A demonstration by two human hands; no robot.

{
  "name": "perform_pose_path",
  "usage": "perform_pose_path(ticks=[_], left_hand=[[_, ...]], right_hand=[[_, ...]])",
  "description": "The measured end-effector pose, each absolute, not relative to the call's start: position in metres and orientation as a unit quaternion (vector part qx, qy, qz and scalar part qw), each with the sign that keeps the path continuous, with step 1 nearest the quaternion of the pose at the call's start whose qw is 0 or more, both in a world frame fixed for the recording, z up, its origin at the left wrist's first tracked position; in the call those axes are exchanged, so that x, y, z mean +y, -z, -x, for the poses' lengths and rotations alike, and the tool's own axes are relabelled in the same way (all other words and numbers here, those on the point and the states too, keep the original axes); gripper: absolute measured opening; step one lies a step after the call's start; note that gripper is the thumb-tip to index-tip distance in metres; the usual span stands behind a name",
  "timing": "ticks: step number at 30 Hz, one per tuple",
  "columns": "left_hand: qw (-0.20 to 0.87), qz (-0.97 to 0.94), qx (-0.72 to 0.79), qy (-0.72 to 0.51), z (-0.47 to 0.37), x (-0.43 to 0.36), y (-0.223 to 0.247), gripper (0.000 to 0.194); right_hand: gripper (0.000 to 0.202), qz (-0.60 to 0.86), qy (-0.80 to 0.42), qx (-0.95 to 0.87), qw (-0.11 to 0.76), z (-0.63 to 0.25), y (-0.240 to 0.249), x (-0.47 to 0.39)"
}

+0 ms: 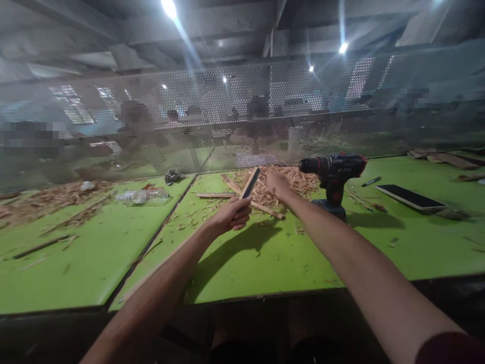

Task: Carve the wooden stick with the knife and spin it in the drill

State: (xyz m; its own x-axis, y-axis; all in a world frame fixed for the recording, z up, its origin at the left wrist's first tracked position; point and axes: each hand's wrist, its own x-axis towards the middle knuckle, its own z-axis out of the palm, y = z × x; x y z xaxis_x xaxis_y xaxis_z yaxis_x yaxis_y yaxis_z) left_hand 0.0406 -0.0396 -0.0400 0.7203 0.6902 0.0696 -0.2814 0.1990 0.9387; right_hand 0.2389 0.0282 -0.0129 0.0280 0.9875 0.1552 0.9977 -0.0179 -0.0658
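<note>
My left hand is closed around a flat strip with a dark face and a pale wooden edge, which tilts up and to the right. My right hand reaches over a pile of wood shavings; its fingers are blurred, and whether it holds anything cannot be made out. Beneath and beside the strip, thin wooden sticks lie on the green table. A cordless drill stands upright just right of my right hand.
A phone-like dark slab and a pen lie to the right. On the left are a clear plastic bottle, more shavings and a dark stick. A perforated screen runs behind the table, with people beyond it.
</note>
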Motion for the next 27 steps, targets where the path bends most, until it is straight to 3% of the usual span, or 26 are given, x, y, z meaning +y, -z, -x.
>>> perform_pose_path(ticks=[4,9,15,19,27], left_hand=[[0.76,-0.547,0.155,-0.316,-0.042,-0.042,0.042,0.032],[0.767,-0.524,0.166,-0.332,-0.038,-0.03,0.05,0.033],[0.765,-0.519,0.17,-0.341,-0.039,-0.032,0.045,0.037],[0.771,-0.509,0.189,-0.334,-0.042,-0.037,0.04,0.04],[0.786,-0.483,0.193,-0.334,-0.04,-0.038,0.035,0.041]], right_hand=[[0.035,0.75,0.038,-0.649,0.121,-0.25,0.013,0.027],[0.048,0.733,0.04,-0.661,0.16,-0.231,0.022,0.01],[0.038,0.679,0.047,-0.725,0.11,-0.202,0.029,-0.013],[0.047,0.681,0.062,-0.72,0.121,-0.201,0.026,-0.01],[0.038,0.7,0.046,-0.703,0.12,-0.212,0.019,0.017]])
